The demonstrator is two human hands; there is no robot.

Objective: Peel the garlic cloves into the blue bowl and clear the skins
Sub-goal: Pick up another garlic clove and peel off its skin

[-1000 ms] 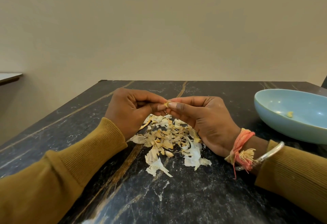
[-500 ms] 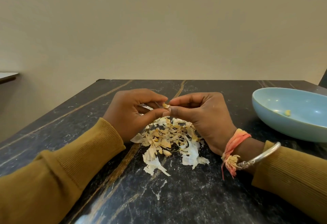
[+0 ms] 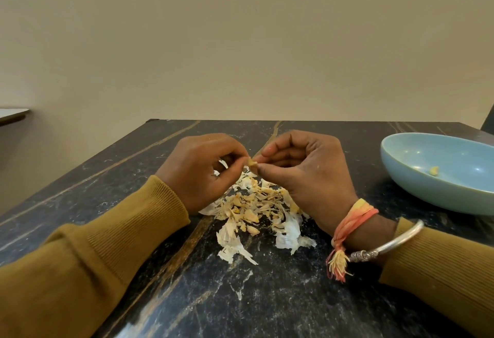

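Both grips, left hand and right hand, pinching garlic clove above skins. Risk: slip into pile, missing blue bowl.

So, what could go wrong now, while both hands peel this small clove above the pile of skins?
1. The garlic clove is pinched only by fingertips of the left hand and right hand, directly over the skins. If it slips, it may be hard to find among them.
2. The blue bowl sits off to the right, so a carried clove could drop on the table.
3. Loose skins may scatter.
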